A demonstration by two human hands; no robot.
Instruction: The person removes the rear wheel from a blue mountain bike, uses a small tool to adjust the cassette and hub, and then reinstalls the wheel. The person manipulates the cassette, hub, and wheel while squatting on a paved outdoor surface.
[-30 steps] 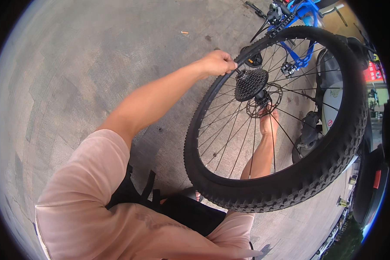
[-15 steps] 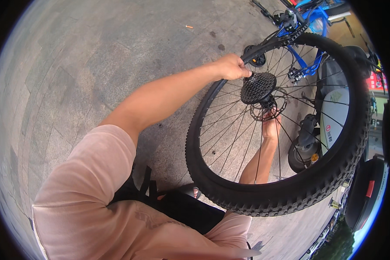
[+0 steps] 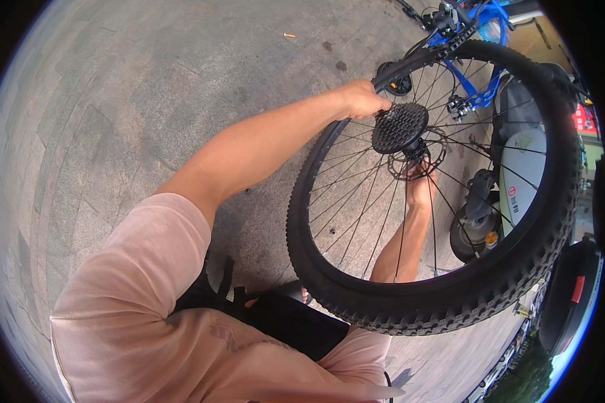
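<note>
A bicycle wheel (image 3: 410, 310) with a black knobby tyre is held up tilted before me. A black cassette (image 3: 400, 127) faces toward my left hand, and a brake disc (image 3: 398, 173) sits on the hub's other side. My left hand (image 3: 361, 99) is closed, its fingertips pinching a small dark piece at the axle end beside the cassette. Seen through the spokes, my right hand (image 3: 420, 188) is closed around the axle end by the brake disc. Part of its fingers is hidden behind the disc and hub.
Beyond the wheel lies a blue bicycle frame (image 3: 474, 94) with its chain and gear parts. To the right stands a scooter with a pale body panel (image 3: 523, 174) and a small wheel (image 3: 474, 232). A black case (image 3: 571, 295) with a red reflector is at the far right. Grey paving (image 3: 148, 80) spreads leftward.
The wheel has tilted slightly, its far rim now a little higher, and the cassette has shifted slightly up. Both hands keep their hold.
</note>
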